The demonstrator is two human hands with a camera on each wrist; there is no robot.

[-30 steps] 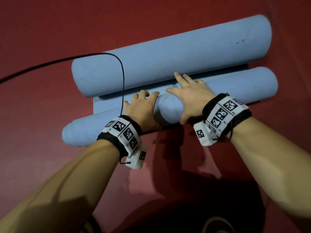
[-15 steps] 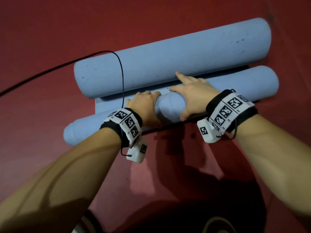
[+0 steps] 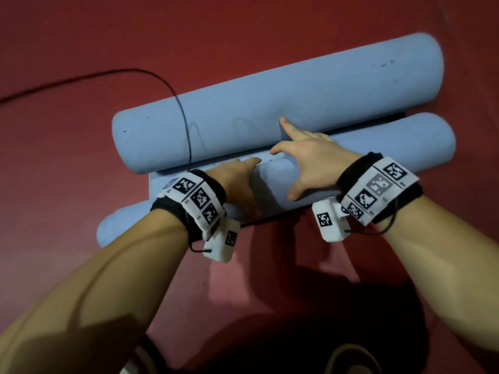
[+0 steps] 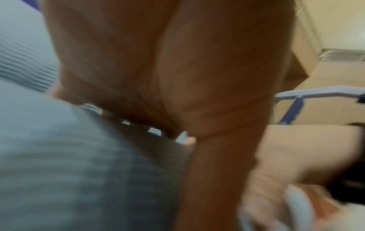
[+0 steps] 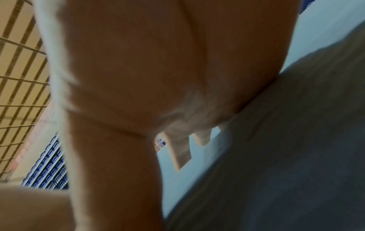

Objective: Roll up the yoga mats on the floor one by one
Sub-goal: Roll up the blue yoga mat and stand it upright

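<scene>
floor: dark red smooth floor (image 3: 81,36), fills the head view, shadowed along the near edge
cable: thin black cable (image 3: 81,76), comes in from the left edge over the floor, arcs up, then drops down toward the near side
wall: beige wall with a dark grid pattern (image 5: 17,78), left side of the right wrist view, blurred
blue stack: rows of blue-and-white rounded things (image 5: 49,168) below the grid wall, too blurred to identify
frame: blue-grey metal bar frame (image 4: 316,93), right side of the left wrist view, against a tan surface (image 4: 326,112)
vent: pale slatted strip (image 4: 343,54) high on the right, blurred
</scene>
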